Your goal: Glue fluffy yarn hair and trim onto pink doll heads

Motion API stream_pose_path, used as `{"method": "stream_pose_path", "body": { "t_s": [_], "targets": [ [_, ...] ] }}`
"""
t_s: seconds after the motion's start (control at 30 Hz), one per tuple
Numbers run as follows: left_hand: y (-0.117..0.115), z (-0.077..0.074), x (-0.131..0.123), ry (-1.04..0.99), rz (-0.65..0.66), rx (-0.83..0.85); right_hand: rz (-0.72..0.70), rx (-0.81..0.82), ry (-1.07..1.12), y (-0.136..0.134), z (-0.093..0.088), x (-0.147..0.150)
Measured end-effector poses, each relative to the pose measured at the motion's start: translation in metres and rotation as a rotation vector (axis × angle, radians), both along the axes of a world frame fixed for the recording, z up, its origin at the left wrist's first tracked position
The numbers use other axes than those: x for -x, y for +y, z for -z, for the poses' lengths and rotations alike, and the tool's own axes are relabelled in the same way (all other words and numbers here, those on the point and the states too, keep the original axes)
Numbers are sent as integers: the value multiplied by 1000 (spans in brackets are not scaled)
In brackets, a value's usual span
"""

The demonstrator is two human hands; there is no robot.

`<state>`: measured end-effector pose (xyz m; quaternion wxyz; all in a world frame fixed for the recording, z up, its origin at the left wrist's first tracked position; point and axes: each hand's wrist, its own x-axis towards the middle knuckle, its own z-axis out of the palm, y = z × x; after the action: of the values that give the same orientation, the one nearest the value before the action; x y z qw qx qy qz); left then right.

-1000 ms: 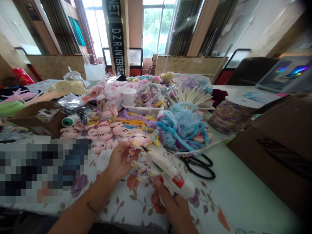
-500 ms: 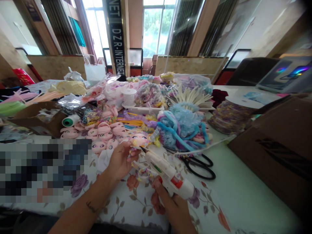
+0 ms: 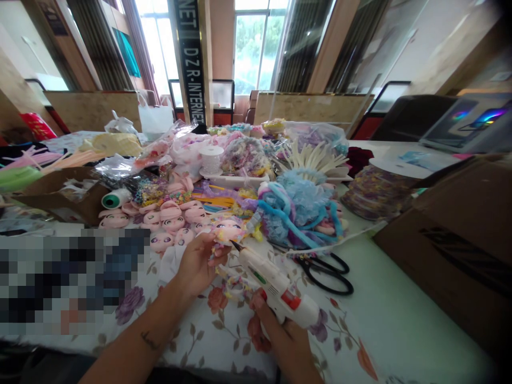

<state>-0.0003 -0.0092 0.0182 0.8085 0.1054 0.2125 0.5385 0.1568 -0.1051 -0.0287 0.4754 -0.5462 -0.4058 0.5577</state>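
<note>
My left hand [image 3: 198, 264] is closed round a small pink doll head [image 3: 227, 230] trimmed with coloured beads, holding it just above the flowered tablecloth [image 3: 224, 330]. My right hand [image 3: 286, 338] grips a white hot glue gun [image 3: 276, 288] with a red trigger part. The gun's dark nozzle points up and left and sits right at the doll head's lower edge. A strand of coloured bead trim [image 3: 234, 280] hangs between the two hands.
Several pink doll faces [image 3: 168, 221] lie beyond my left hand. Black scissors [image 3: 326, 272] lie right of the glue gun, near a blue yarn pile [image 3: 300, 208]. A brown cardboard box [image 3: 452, 250] stands at the right, and bags of craft trim crowd the back.
The glue gun's nozzle has crept slightly left toward the doll head. Both hands otherwise stay in place.
</note>
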Motion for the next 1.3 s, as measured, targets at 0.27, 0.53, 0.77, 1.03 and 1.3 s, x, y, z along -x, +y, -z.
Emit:
{"method": "stream_pose_path", "body": {
  "t_s": [0.27, 0.53, 0.77, 1.03, 1.3],
  "targets": [
    [1, 1, 1, -27, 23, -26, -2, -16, 45, 2, 5, 0],
    [0, 2, 1, -1, 19, -14, 41, -1, -15, 0, -2, 3],
    [1, 2, 3, -59, 41, -17, 23, 12, 21, 1, 3, 0],
    [-1, 0, 1, -49, 29, 1, 21, 32, 0, 0, -4, 1],
    [1, 2, 2, -80, 44, -15, 27, 32, -20, 0, -4, 1]
  ]
}}
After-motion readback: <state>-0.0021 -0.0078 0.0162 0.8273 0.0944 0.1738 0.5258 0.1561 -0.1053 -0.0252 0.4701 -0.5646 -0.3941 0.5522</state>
